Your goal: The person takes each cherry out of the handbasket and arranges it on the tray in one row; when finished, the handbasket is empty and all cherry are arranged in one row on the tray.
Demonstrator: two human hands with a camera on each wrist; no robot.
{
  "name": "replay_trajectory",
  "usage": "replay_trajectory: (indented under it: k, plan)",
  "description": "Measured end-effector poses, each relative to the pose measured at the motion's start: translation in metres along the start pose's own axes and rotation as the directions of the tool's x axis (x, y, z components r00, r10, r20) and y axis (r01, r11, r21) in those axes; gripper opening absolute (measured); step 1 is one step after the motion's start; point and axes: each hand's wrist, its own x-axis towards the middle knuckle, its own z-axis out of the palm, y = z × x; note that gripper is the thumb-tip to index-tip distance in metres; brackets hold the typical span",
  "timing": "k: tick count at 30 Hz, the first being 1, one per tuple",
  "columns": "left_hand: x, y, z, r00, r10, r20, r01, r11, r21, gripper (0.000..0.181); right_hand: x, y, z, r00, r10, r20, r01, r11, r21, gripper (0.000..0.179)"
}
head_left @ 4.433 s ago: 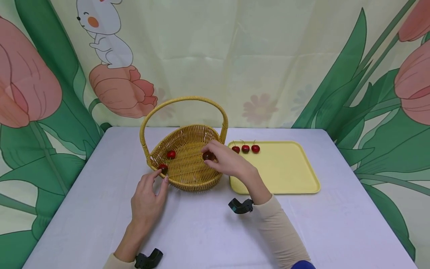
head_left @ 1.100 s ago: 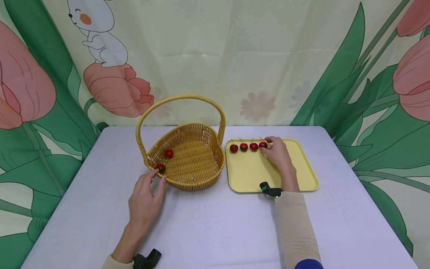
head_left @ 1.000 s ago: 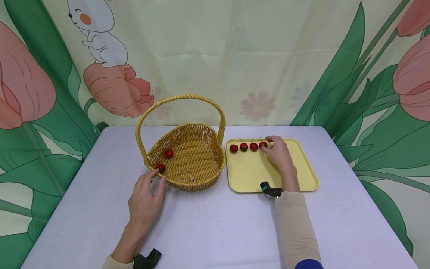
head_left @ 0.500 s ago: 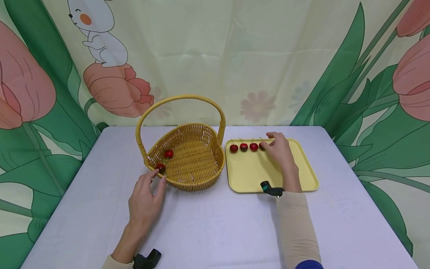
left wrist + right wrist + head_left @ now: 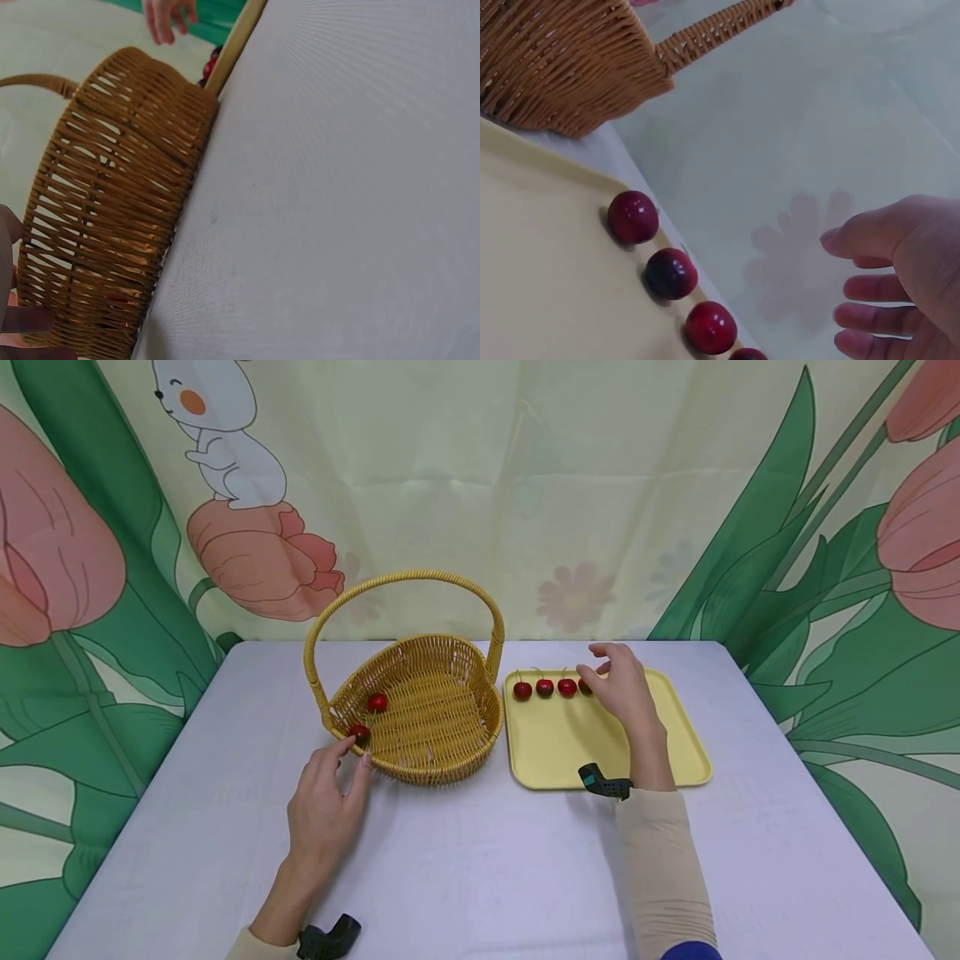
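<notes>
In the head view my left hand (image 5: 324,814) holds the near left rim of a wicker basket (image 5: 435,768), thumb and index finger at the rim. Its other fingers lie along the outer wall in the left wrist view. Two cherries lie inside, one cherry (image 5: 377,702) on the left side and another cherry (image 5: 360,734) beside my left fingertips. My right hand (image 5: 624,689) hovers over the yellow tray (image 5: 570,743) with thumb and fingers apart, holding nothing. Below it sits the rightmost cherry (image 5: 585,687), partly hidden, at the end of a row of several stemmed cherries (image 5: 633,217).
The basket's tall arched handle (image 5: 405,577) stands up over it. The tray lies just right of the basket on a white-covered table (image 5: 465,868). A printed curtain (image 5: 600,502) hangs behind the table's far edge.
A cherry went from the basket to the right end of the tray's row in my right hand. That hand then let it go and rose slightly. The left hand has kept its place.
</notes>
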Motion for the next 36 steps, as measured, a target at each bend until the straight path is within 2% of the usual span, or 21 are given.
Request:
replay_trajectory:
  k: [15, 24, 30, 36]
  plan:
    - [0.0, 0.001, -0.001, 1.0, -0.027, 0.017, 0.027, 1.0, 0.008, 0.042, -0.01, -0.041, 0.004, 0.994, -0.106, -0.002, 0.106, 0.994, 0.015, 0.048]
    - [0.0, 0.003, -0.002, 0.999, -0.038, 0.023, 0.038, 0.999, 0.005, 0.042, -0.017, -0.061, 0.004, 0.98, -0.197, -0.018, 0.198, 0.979, 0.052, 0.042]
    - [0.0, 0.002, -0.001, 0.999, -0.035, 0.02, 0.035, 0.999, -0.001, 0.042, -0.019, -0.075, 0.005, 0.973, -0.229, 0.012, 0.227, 0.971, 0.074, 0.039]
    - [0.0, 0.001, -0.001, 0.999, -0.041, 0.02, 0.041, 0.999, -0.005, 0.042, -0.021, -0.092, 0.01, 0.956, -0.292, 0.031, 0.29, 0.954, 0.071, 0.034]
